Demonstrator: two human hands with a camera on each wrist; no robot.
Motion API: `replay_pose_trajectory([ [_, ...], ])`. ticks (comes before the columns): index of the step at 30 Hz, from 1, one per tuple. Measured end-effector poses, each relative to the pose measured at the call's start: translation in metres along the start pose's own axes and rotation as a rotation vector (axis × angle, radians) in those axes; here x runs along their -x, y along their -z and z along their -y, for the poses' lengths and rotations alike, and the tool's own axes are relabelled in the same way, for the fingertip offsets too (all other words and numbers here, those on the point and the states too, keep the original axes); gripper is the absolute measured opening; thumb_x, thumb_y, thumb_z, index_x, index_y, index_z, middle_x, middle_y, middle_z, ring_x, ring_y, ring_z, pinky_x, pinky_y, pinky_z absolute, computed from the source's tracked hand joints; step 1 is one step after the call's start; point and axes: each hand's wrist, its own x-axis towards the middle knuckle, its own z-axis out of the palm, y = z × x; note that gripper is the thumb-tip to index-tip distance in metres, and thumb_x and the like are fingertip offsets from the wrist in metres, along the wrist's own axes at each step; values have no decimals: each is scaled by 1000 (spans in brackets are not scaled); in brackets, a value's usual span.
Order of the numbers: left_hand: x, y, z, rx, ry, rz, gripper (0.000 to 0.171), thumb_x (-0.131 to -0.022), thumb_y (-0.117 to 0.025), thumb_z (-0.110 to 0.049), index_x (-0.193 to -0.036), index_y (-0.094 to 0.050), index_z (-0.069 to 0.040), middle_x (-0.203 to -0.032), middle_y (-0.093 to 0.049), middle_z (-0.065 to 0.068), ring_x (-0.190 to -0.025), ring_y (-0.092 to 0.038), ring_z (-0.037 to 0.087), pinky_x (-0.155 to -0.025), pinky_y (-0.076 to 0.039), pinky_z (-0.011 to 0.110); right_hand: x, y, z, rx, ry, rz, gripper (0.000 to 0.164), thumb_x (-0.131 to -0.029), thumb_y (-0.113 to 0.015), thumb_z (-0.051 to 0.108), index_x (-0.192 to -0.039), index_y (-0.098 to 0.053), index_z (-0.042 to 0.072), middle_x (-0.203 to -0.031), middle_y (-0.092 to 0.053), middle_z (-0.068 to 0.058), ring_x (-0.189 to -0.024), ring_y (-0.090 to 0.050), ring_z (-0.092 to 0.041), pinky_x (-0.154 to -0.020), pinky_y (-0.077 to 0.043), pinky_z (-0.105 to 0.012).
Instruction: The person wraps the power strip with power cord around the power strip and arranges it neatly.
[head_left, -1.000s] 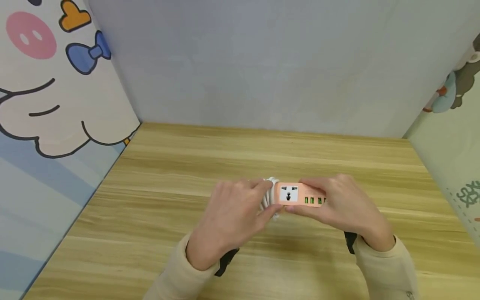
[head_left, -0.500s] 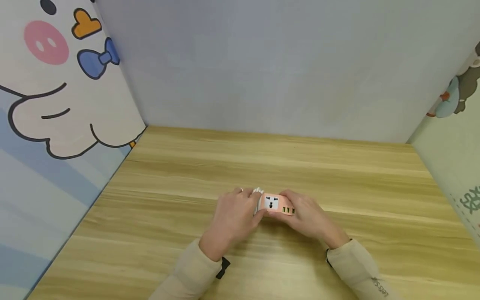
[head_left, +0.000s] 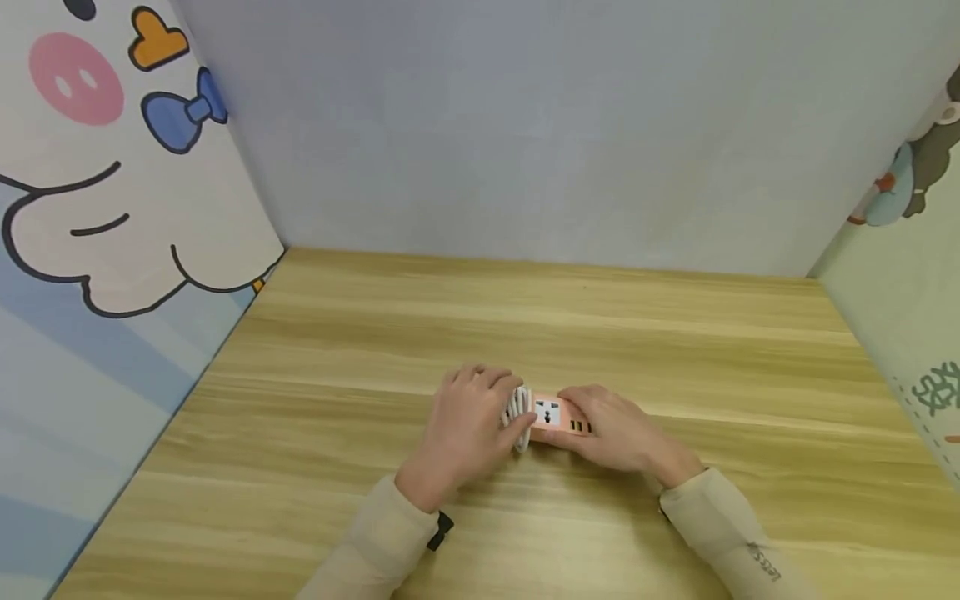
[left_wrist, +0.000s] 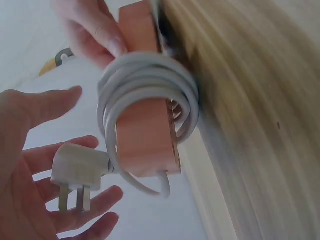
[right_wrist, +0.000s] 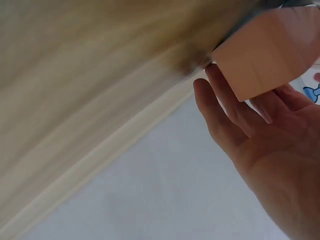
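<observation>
A peach-coloured power strip (head_left: 547,412) with a white socket and green USB ports is low over the wooden table in the head view. My right hand (head_left: 621,432) grips its right end, thumb on the near side and fingers on the far side. White cord (left_wrist: 145,82) is wound in several loops around the strip's left part. Beside those loops is my left hand (head_left: 467,427), its thumb and fingers spread apart in the left wrist view. A white plug (left_wrist: 77,167) with metal pins hangs in front of its fingers.
The wood-grain tabletop (head_left: 420,308) runs back to a plain grey wall (head_left: 510,133). Cartoon-printed panels stand at the left (head_left: 142,200) and at the right (head_left: 885,275).
Both hands and the power strip have shifted left and nearer the body. My left hand's fingers have loosened from the cord loops, which show more now. The right hand keeps its grip.
</observation>
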Motion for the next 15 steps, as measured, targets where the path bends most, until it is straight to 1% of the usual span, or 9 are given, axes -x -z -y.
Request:
replay_pose_trajectory([
  [3, -3, 3, 5, 81, 36, 4, 54, -96, -63, -55, -133, -65, -15, -135, -65, 6, -126, -59, 30, -106, -47, 52, 0, 0, -1, 4, 11, 9, 71, -91, -61, 67, -130, -62, 8, -121, -66, -9, -99, -59, -16, -82, -49, -36],
  [6, -3, 3, 12, 152, 58, -23, 58, -95, -63, -56, -135, -63, -14, -138, -63, 9, -129, -58, 32, -108, -45, 55, 0, -1, -1, 6, 12, 18, 72, -91, -61, 68, -130, -61, 7, -121, -66, -10, -99, -60, -17, -83, -50, -38],
  [9, -3, 0, 21, 193, 77, -71, 56, -95, -64, -54, -133, -64, -12, -137, -64, 11, -128, -58, 33, -107, -45, 56, 0, 0, -2, 8, 13, 18, 75, -90, -62, 69, -131, -60, 7, -119, -66, -9, -98, -59, -16, -82, -50, -38],
  [12, -3, -3, 29, 223, 117, -88, 53, -97, -64, -52, -131, -65, -12, -136, -64, 11, -129, -58, 33, -108, -43, 56, 0, 2, -1, 4, 9, 26, 78, -90, -61, 69, -134, -58, 5, -120, -66, -9, -101, -60, -18, -85, -50, -41],
  [13, -3, -4, 31, 226, 131, -87, 53, -97, -63, -52, -131, -66, -12, -137, -63, 12, -130, -57, 33, -109, -42, 55, 0, 3, -1, 1, 3, 26, 80, -89, -61, 70, -136, -57, 4, -122, -66, -10, -103, -60, -20, -87, -51, -43],
  [15, -3, -3, 35, 223, 155, -84, 56, -97, -61, -54, -134, -64, -12, -142, -60, 13, -135, -52, 35, -113, -38, 57, 2, 6, 1, 8, -16, 7, 86, -89, -61, 71, -142, -52, 3, -134, -61, -16, -118, -60, -29, -100, -49, -51],
])
